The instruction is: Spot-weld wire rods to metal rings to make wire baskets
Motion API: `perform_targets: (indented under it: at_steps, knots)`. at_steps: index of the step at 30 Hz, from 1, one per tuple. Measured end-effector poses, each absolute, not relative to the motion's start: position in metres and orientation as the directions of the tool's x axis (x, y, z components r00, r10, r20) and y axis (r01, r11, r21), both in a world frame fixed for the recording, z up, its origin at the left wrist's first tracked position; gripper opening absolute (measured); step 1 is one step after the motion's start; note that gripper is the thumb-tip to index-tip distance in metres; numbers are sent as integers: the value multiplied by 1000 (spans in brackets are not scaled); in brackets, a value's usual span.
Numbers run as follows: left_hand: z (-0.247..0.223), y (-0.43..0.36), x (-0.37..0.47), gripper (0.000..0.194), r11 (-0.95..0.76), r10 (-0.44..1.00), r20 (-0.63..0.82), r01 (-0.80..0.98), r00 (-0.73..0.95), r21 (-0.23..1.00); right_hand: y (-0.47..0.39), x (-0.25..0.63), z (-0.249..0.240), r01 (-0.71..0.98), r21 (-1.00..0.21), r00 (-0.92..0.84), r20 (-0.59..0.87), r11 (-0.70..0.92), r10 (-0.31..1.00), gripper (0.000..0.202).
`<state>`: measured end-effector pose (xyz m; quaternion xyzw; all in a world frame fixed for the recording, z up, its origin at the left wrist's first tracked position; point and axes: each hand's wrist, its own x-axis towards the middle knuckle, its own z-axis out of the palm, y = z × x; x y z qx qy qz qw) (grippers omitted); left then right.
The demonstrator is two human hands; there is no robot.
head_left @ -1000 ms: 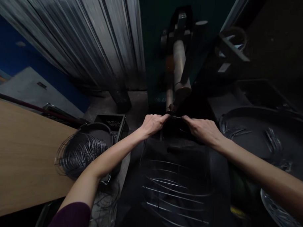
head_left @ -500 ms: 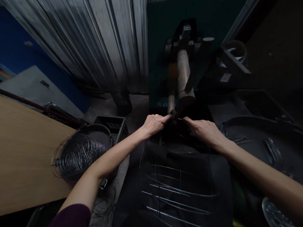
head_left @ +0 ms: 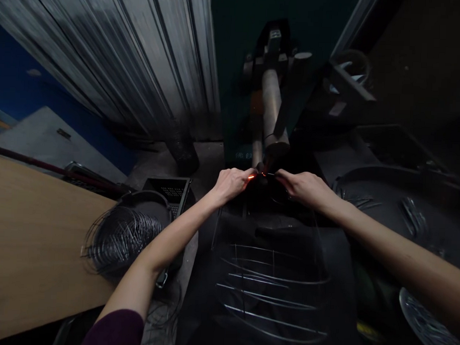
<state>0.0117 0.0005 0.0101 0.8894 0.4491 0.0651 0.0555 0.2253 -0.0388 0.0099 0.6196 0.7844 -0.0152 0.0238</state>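
Observation:
A wire frame [head_left: 276, 320] of curved and straight thin rods hangs below my hands, before a dark cloth over my lap. Its thin side wires rise toward both hands. My left hand [head_left: 229, 185] is closed, thumb and fingers pinched on the frame's wire beside the lower tip of a spot welder [head_left: 272, 108]. On the other side of that tip, my right hand [head_left: 305, 189] pinches a thin wire [head_left: 271, 174] that reaches to the tip. An orange glow shows at the tip and beside my left fingertips. The exact contact point is too dark to make out.
At left, a round dark container holds many wire rings [head_left: 127, 237], next to a black crate [head_left: 169, 188] and a wooden board [head_left: 35, 236]. To the right, a wide dark basin [head_left: 388, 180] holds metal pieces [head_left: 413, 216]. A bowl of small metal parts [head_left: 428, 325] stands lower right.
An orange glow has appeared at the welder's tip and by my left fingertips. The view has shifted slightly; both hands keep their pinch near the tip.

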Motion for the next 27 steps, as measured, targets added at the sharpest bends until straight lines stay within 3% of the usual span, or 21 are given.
perform_targets:
  at_steps: [7, 15, 21, 24, 27]
  knots:
    - [12, -3, 16, 34, -549, 835, 41, 828, 548, 113, -38, 230, 8, 968, 15, -248, -51, 249, 967, 33]
    - [10, -5, 14, 33, -554, 829, 46, 809, 557, 197, -37, 229, 7, 975, -8, -224, -37, 224, 974, 37]
    - [6, -2, 8, 36, -543, 840, 82, 823, 537, 171, -35, 220, 10, 975, 31, -218, -43, 220, 975, 38]
    - [5, 1, 5, 35, -548, 836, 85, 819, 542, 170, -36, 219, 14, 976, -9, -219, -36, 219, 975, 40]
    - [4, 3, 3, 37, -539, 842, 78, 824, 534, 175, -41, 228, 20, 967, -129, -228, -63, 218, 972, 41]
